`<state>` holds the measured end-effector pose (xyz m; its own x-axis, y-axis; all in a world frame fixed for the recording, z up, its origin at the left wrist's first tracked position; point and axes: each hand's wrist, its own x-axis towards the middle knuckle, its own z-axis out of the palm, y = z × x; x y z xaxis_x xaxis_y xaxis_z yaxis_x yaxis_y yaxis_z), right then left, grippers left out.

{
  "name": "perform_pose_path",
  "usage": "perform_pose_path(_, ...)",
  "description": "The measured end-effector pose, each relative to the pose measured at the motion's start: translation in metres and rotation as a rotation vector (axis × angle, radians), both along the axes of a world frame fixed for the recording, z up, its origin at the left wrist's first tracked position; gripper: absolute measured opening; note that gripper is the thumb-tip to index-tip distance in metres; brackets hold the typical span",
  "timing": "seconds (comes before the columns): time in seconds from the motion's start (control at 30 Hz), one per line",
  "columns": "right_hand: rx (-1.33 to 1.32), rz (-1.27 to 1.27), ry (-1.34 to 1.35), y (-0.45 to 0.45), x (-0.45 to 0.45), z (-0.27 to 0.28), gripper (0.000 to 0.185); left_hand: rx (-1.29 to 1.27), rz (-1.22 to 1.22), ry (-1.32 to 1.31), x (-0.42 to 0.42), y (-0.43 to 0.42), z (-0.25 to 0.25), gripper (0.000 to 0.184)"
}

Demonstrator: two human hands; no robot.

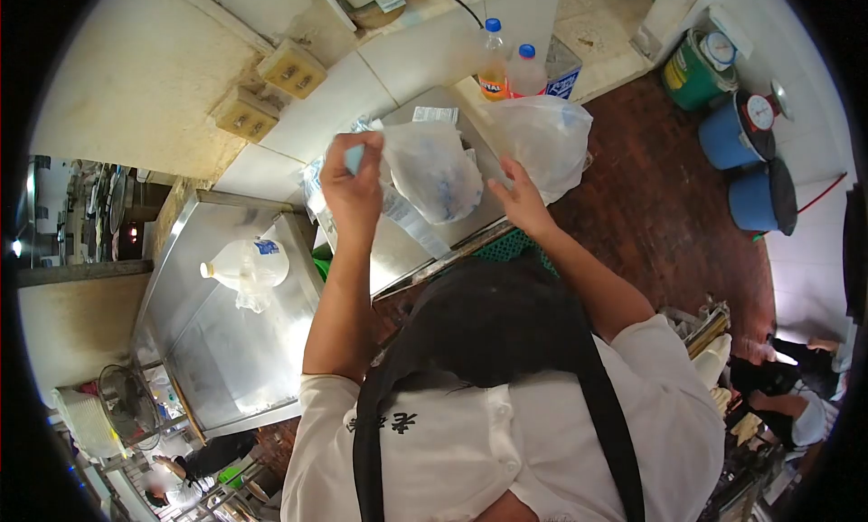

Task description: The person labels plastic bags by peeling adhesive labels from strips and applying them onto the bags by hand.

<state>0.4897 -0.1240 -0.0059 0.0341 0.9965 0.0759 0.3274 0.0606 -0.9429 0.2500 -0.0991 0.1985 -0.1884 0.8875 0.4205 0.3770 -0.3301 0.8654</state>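
Note:
My left hand (353, 183) is raised over the left part of the steel counter, its fingers closed on a small light-blue item (354, 158) that I cannot make out. Between my hands lies a whitish translucent plastic bag (434, 169) with bluish contents showing through. Just right of that bag, my right hand (520, 196) has its fingers apart and holds nothing. A second pale plastic bag (547, 142) stands beyond my right fingers. A clear strip of plastic with blue marks (414, 222) lies below the first bag.
Two blue-capped bottles (493, 61) stand behind the bags. A large plastic jug (249, 265) rests on the steel table (212, 341) at the left. Blue buckets (723, 137) with scales line the right wall. Other people (805, 404) appear at the lower right and lower left.

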Motion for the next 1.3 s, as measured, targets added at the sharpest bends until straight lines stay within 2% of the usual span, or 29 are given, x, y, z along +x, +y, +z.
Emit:
perform_pose_path(0.07,-0.019,-0.017,0.066,-0.002,-0.002,0.019,0.057,0.040,0.002,-0.221,-0.002,-0.003,0.030,0.002)
perform_pose_path(0.17,-0.078,0.029,0.279,-0.007,-0.011,0.053,0.049,0.281,-0.123,-0.479,-0.011,-0.020,0.076,0.005)
perform_pose_path(0.27,-0.198,0.222,0.451,-0.008,-0.016,0.083,0.051,0.389,-0.229,-0.661,-0.008,-0.053,0.115,0.010)
perform_pose_path(0.3,-0.246,0.304,0.492,-0.008,-0.017,0.089,0.053,0.395,-0.411,-0.648,-0.012,-0.058,0.119,0.013)
perform_pose_path(0.4,-0.298,0.399,0.545,-0.004,-0.024,0.098,0.058,0.333,-0.721,-0.708,-0.007,-0.072,0.128,0.014)
perform_pose_path(0.43,-0.334,0.429,0.640,-0.004,-0.026,0.102,0.058,0.287,-0.740,-0.824,0.001,-0.079,0.130,0.013)
perform_pose_path(0.6,-0.440,0.554,1.077,-0.010,-0.034,0.136,0.054,0.137,-0.966,-0.828,0.016,-0.092,0.128,0.020)
perform_pose_path(0.7,-0.417,0.604,1.140,-0.016,-0.034,0.155,0.046,0.050,-1.049,-0.763,0.007,-0.093,0.123,0.021)
perform_pose_path(0.8,-0.402,0.562,1.208,-0.020,-0.019,0.171,0.045,0.266,-1.575,-0.823,0.018,-0.059,0.115,0.018)
perform_pose_path(0.87,-0.320,0.496,1.226,-0.019,0.005,0.170,0.050,0.102,-1.096,-0.991,-0.006,-0.057,0.093,0.009)
perform_pose_path(0.93,-0.220,0.470,1.248,-0.016,0.024,0.176,0.054,-0.057,-0.593,-0.975,-0.017,-0.041,0.063,0.011)
perform_pose_path(0.97,-0.161,0.475,1.263,-0.015,0.031,0.186,0.056,-0.159,-0.503,-0.957,-0.018,-0.036,0.043,0.012)
perform_pose_path(1.1,-0.043,0.425,1.227,-0.003,0.051,0.195,0.058,-0.507,-0.477,-0.950,0.021,-0.032,-0.033,0.016)
perform_pose_path(1.3,-0.088,0.246,1.185,0.009,0.082,0.176,0.053,-0.599,-0.547,-0.915,0.090,0.009,-0.076,0.024)
